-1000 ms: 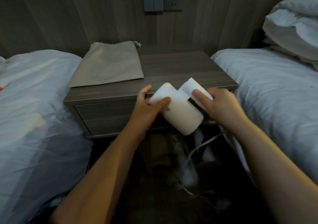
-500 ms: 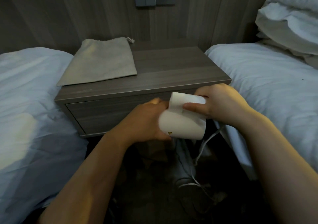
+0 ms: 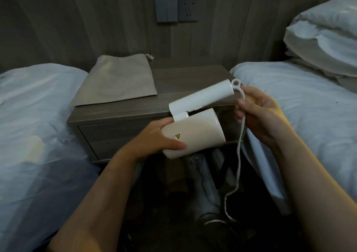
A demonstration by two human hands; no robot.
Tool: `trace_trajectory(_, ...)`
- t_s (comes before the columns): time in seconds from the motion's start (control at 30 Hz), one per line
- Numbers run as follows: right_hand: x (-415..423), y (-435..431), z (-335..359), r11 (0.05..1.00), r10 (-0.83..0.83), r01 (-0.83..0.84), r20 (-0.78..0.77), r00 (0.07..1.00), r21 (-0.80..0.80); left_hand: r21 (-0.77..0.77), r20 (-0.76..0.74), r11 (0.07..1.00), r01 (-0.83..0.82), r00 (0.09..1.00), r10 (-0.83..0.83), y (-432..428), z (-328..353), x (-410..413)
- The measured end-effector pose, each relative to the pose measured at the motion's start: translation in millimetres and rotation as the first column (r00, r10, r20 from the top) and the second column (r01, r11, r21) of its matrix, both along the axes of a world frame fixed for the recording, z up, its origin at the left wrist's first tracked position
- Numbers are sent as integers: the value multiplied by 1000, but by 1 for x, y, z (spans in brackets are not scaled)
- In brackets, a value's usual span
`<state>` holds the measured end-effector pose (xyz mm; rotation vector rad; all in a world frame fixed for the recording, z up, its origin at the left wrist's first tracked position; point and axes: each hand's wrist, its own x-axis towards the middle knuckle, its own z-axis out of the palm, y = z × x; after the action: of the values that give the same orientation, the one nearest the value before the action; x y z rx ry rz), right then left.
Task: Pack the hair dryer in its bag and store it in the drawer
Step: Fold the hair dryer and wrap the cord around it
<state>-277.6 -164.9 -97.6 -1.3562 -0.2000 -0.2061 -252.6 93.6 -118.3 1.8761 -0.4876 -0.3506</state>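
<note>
The frame's sides are being filled by a white left bed [image 3: 38, 116] and right bed [image 3: 299, 97], with a dark wooden nightstand [image 3: 183, 81] between them, its drawer [image 3: 116, 133] closed. A grey drawstring bag [image 3: 119, 79] is lying flat on the nightstand's left part, above centre. At centre, before the drawer, a white hair dryer [image 3: 197, 130], handle folded, is being gripped by the left hand [image 3: 156, 135], fingers curled round the barrel. Its cord [image 3: 239, 155] is being pinched by the right hand [image 3: 262, 112], centre right, the rest dangling.
</note>
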Motion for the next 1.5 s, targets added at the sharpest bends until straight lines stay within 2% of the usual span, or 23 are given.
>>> trace_trajectory(0.1, 4, 7, -7, 999, -38, 39, -28, 999, 29, -212, -198, 977, 0, 979, -43, -5, -4, 3)
trace_trajectory(0.13, 6, 11, -10, 996, -82, 81, -30, 996, -23, -283, -260, 959, -13, 964, -64, -9, -3, 4)
trace_trajectory(0.2, 9, 20, -18, 938, -219, 217, 23, 975, -270, -402, -363, 912, -78, 928, -81, -17, 4, 6)
trace_trajectory(0.27, 13, 31, -24, 807, -323, 335, 111, 940, -487, -485, -413, 862, -145, 907, -79, -22, 13, 7)
trace_trajectory(0.37, 20, 49, -24, 649, -348, 388, 197, 916, -654, -512, -411, 837, -192, 910, -42, -27, 33, 12)
trace_trajectory(0.47, 26, 62, -16, 533, -310, 337, 192, 931, -776, -419, -363, 856, -303, 920, 148, -31, 46, 19)
trace_trajectory(0.5, 26, 65, -12, 449, -293, 310, 190, 937, -838, -403, -352, 850, -340, 915, 199, -31, 47, 22)
trace_trajectory(0.6, 20, 73, -6, 106, -226, 177, 150, 963, -978, -362, -313, 824, -436, 889, 333, -30, 48, 24)
trace_trajectory(0.67, 12, 80, -5, 20, -123, 90, 87, 989, -996, -313, -225, 806, -503, 863, 452, -27, 47, 26)
trace_trajectory(0.7, 7, 84, -3, 19, -66, 52, 50, 997, -998, -304, -178, 793, -529, 849, 498, -25, 46, 26)
trace_trajectory(0.77, -1, 86, 3, 77, 28, -6, -4, 1000, -997, -285, -92, 782, -554, 828, 553, -21, 44, 27)
trace_trajectory(0.83, -6, 81, 9, 120, 82, 1, 11, 997, -993, -251, -12, 789, -560, 817, 576, -17, 43, 25)
trace_trajectory(0.93, -10, 67, 18, 271, 157, -6, 38, 987, -962, -178, 101, 804, -567, 803, 588, -16, 44, 21)
trace_trajectory(1.0, -14, 60, 20, 425, 237, -169, -71, 969, -889, -143, 180, 803, -578, 783, 596, -17, 45, 18)
trace_trajectory(1.07, -17, 51, 18, 580, 378, -438, -249, 892, -687, -108, 252, 805, -584, 767, 590, -18, 44, 16)
trace_trajectory(1.13, -18, 40, 15, 660, 470, -571, -324, 821, -488, -71, 319, 808, -584, 755, 574, -19, 43, 13)
trace_trajectory(1.17, -19, 36, 15, 666, 451, -555, -323, 832, -498, -55, 346, 809, -585, 749, 565, -20, 41, 12)
trace_trajectory(1.23, -22, 34, 20, 590, 322, -415, -270, 908, -693, -12, 412, 805, -593, 731, 544, -23, 39, 8)
trace_trajectory(1.3, -27, 39, 28, 423, 216, -254, -176, 960, -870, 71, 506, 794, -603, 708, 493, -28, 37, 4)
trace_trajectory(1.4, -33, 46, 32, 194, 131, -24, 1, 991, -981, 191, 597, 789, -584, 707, 379, -33, 35, 0)
trace_trajectory(1.43, -36, 47, 34, 161, 106, 39, 56, 993, -986, 223, 602, 798, -560, 723, 339, -33, 35, -1)
trace_trajectory(1.5, -40, 46, 40, 211, 81, 145, 165, 983, -967, 281, 596, 831, -480, 766, 241, -32, 36, -2)
